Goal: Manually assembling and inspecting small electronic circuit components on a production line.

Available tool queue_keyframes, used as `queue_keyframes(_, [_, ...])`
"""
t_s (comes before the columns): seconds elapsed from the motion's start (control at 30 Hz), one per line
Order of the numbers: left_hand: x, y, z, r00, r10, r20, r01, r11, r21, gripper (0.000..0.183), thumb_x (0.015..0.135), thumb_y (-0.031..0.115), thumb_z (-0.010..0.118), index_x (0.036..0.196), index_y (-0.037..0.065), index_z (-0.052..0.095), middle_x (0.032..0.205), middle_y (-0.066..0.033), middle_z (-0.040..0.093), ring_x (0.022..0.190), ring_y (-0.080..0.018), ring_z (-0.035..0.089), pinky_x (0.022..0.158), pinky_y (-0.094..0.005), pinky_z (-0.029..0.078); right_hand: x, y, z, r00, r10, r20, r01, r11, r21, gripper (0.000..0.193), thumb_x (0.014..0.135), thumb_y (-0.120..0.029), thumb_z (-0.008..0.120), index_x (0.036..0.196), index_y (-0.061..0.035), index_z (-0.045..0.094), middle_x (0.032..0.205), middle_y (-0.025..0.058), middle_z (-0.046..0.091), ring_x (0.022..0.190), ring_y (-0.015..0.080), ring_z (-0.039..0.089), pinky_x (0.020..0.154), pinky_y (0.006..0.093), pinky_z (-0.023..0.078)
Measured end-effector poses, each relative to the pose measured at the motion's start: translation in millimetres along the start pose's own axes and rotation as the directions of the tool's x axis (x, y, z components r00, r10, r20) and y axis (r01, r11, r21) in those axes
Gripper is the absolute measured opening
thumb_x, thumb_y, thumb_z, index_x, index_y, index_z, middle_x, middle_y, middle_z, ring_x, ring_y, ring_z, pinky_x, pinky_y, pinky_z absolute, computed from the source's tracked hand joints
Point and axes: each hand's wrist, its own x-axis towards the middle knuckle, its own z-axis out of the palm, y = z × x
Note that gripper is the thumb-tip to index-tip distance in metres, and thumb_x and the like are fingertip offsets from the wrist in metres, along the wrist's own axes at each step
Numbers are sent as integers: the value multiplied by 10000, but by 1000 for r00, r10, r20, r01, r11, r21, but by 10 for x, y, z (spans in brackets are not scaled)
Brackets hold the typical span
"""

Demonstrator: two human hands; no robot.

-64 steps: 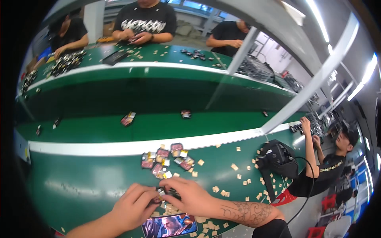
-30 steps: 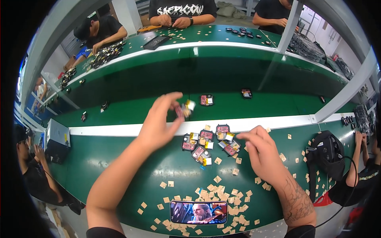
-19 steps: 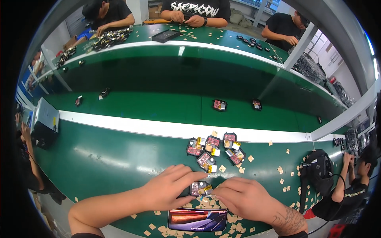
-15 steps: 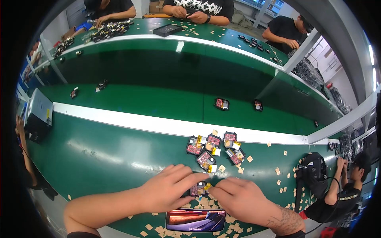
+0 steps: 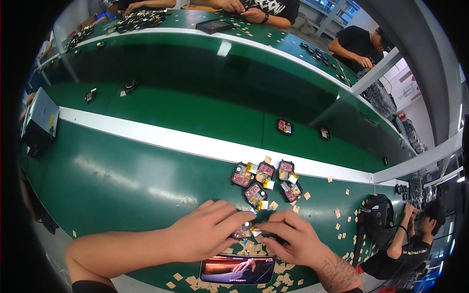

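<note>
A small black-cased device with a red circuit board (image 5: 240,233) lies on the green bench, partly hidden by my fingers. My left hand (image 5: 207,228) grips it, forefinger along its far edge and thumb at its near side. Its yellow-taped battery (image 5: 254,231) sticks out on the right. My right hand (image 5: 291,238) is beside that battery, forefinger reaching to it and thumb apart from the forefinger. Just beyond, several similar open devices (image 5: 255,195) sit in a cluster, with white and yellow-taped batteries showing.
Near me a phone (image 5: 237,269) with a lit screen lies among scattered small tan squares (image 5: 282,279). A black bag (image 5: 377,219) is at the right, beside a seated person. Past the white ledge (image 5: 161,141), a green belt carries more devices (image 5: 285,127). People work at the far bench.
My right hand has opened out, its thumb drawing away from the forefinger at the battery. My left hand stays on the device. The whole view has shifted and tilted slightly.
</note>
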Motion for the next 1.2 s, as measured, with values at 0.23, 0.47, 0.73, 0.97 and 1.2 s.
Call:
queue_keyframes(0.23, [4,25,-15,1000,19,21,-20,999,36,598,873,156,829,1409,62,579,1117,-120,621,1038,-331,619,911,-449,489,12,84,-35,963,-183,198,238,921,-308,432,881,-106,794,1304,-157,719,1205,47,598,796,173,672,630,313,576])
queue_keyframes(0.47, [-11,53,-37,1000,-1,18,0,999,42,572,895,143,789,1415,49,569,1149,-117,616,1063,-326,611,906,-453,487,25,-311,-171,984,11,179,44,953,-299,433,827,-79,759,1246,-8,676,1056,88,543,904,244,631,712,337,575])
queue_keyframes(0.73, [-8,77,0,997,21,-78,-14,996,88,620,794,138,883,1352,62,623,1041,-125,633,938,-355,629,836,-452,517,172,-528,-116,947,2,320,179,826,-534,434,787,-28,691,1218,21,682,1040,85,580,891,250,615,787,351,559])
queue_keyframes(0.97, [-13,57,3,995,34,-99,-29,998,57,592,815,132,871,1347,58,623,1019,-120,629,934,-354,630,833,-461,525,50,-298,50,981,12,192,69,910,-408,363,796,6,727,1158,10,703,1066,108,627,912,279,658,768,360,574])
queue_keyframes(1.2, [-34,88,-7,996,-3,-85,8,998,58,580,830,144,868,1350,69,622,1029,-122,640,948,-351,637,846,-451,530,-30,-136,5,997,71,22,-69,994,-86,319,915,-53,764,1228,-63,700,1100,98,618,806,254,697,677,364,602])
